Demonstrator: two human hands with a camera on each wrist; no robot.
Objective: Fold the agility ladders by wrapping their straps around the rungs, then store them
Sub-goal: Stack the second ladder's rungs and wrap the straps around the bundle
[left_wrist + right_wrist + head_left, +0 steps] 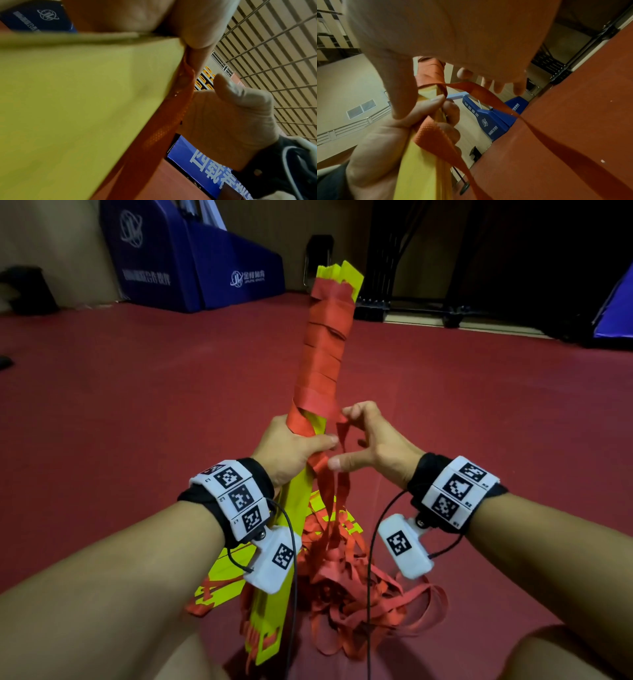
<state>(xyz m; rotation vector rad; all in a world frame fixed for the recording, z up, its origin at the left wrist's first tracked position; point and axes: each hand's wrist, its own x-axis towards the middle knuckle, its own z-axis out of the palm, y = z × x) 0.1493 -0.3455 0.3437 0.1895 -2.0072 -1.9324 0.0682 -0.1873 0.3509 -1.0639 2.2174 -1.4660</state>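
Note:
A bundle of yellow rungs (325, 354) stands tilted upright, its upper half wound in red strap. My left hand (294, 446) grips the bundle just below the wrapping, thumb across the front. My right hand (373, 440) hovers right beside it with fingers loosely curled and thumb out. The free strap (342, 433) hangs past its fingertips, and no pinch shows. In the left wrist view the yellow rungs (77, 94) and strap (163, 128) fill the frame. The right wrist view shows the strap (539, 135) running under my hanging right fingers (498, 86), beside the left hand (393, 135).
A tangle of loose red strap (359, 587) and more yellow rungs (219, 577) lie on the red floor (479, 405) by my knees. Blue padded blocks (191, 258) stand at the back left, a black rack (387, 285) behind the bundle.

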